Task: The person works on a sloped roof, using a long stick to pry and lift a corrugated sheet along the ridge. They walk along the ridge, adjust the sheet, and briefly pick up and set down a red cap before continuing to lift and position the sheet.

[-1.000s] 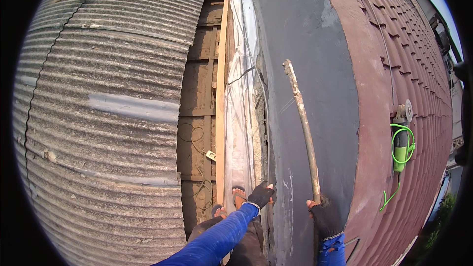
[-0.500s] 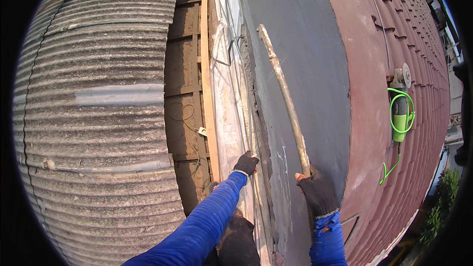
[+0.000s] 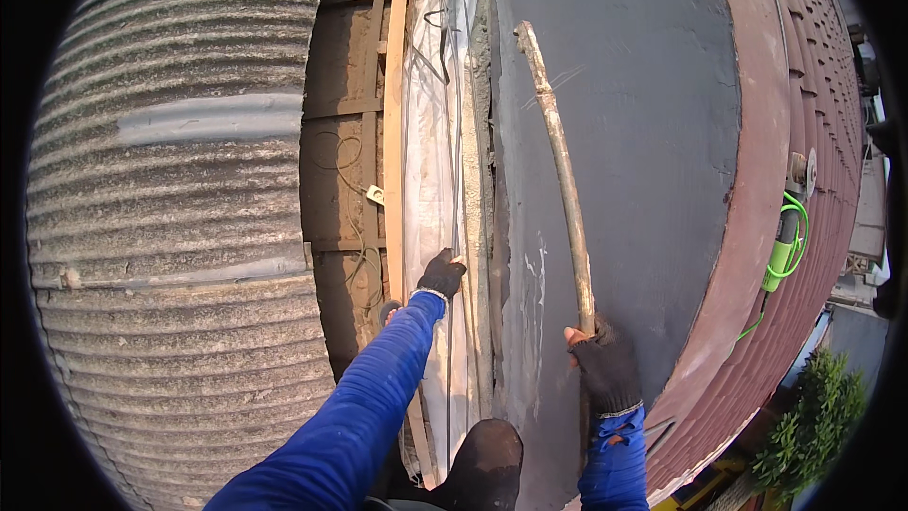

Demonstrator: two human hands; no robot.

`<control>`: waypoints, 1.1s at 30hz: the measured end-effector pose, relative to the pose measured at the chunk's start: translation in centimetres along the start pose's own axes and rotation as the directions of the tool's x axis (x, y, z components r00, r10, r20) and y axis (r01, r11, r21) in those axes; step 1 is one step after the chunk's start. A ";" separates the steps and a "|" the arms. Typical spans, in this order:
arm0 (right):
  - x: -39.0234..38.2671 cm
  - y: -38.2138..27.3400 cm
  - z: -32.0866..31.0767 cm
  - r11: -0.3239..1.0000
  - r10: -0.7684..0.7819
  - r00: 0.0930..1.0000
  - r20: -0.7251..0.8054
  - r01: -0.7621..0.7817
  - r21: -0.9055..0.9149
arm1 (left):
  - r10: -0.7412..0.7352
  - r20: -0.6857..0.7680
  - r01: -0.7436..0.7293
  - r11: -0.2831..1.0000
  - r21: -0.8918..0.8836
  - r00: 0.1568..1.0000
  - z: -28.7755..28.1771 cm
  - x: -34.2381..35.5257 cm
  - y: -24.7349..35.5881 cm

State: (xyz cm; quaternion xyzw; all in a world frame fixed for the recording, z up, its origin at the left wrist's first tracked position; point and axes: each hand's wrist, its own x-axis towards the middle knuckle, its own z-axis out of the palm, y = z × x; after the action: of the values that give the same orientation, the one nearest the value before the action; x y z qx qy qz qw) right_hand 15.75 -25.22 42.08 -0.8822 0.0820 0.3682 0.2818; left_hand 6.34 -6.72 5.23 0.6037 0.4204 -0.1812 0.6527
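Observation:
My left hand (image 3: 442, 274), in a dark fingerless glove, is closed round long thin steel rods (image 3: 458, 151) that run lengthwise over the white plastic sheet (image 3: 430, 170). Bent wire pieces (image 3: 443, 45) stick out from the rods farther up. Gloved the same way, my right hand (image 3: 607, 369) is wrapped round a long, pale-stained pole (image 3: 565, 180) with a short crook at its far end. That pole slants over the grey coated slab (image 3: 643, 114), its far end pointing away from me. The palm side of both hands is hidden.
Corrugated sheets (image 3: 180, 180) cover the left side, beside an open gap with a white socket (image 3: 375, 195) and cable. A wooden batten (image 3: 394, 114) borders the gap. On the red roof tiles (image 3: 832, 151) lies a green angle grinder (image 3: 781, 251). My knee (image 3: 487, 464) is below.
The view has shifted, so the slab fills more of it and the grinder sits farther right. My left hand and the rods have moved left, away from the slab edge. My right hand keeps its grip.

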 end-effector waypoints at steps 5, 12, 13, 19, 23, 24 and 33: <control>0.1 -0.8 0.6 0.997 0.080 0.997 0.000 -0.080 -0.014 | -0.071 0.015 0.072 0.993 -0.089 0.997 -2.1 -0.8 -0.9; 1.1 0.9 1.0 0.998 0.069 0.995 0.066 -0.068 -0.010 | 0.052 -0.031 -0.055 0.993 -0.105 0.998 -3.3 -1.0 -1.6; 1.2 1.2 1.0 0.997 0.074 0.994 0.077 -0.074 -0.004 | 0.049 -0.022 -0.051 0.996 -0.074 0.999 -3.4 -1.0 -1.8; 2.3 2.4 1.5 0.993 0.111 0.991 0.070 -0.107 -0.054 | 0.077 -0.001 -0.077 0.997 0.006 0.997 -4.2 -1.1 -1.2; 2.3 2.0 2.0 0.989 0.146 0.982 0.119 -0.140 -0.057 | 0.065 -0.055 -0.066 0.998 -0.016 0.996 -5.3 -1.1 -0.9; 2.6 1.5 2.1 0.985 0.153 0.981 0.116 -0.141 -0.103 | 0.121 -0.164 -0.139 0.984 -0.108 0.979 -5.4 -1.2 -0.8; 1.6 -10.8 -2.7 0.872 -0.030 0.980 0.198 0.123 -0.474 | -0.070 -0.144 0.041 0.980 -0.194 0.987 -7.4 -4.3 1.7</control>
State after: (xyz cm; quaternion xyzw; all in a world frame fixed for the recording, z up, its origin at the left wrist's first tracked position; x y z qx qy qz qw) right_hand 22.35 -17.70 47.22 -0.8893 -0.0742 0.4454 0.0729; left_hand 2.65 -0.61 10.19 0.5385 0.5004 -0.1123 0.6686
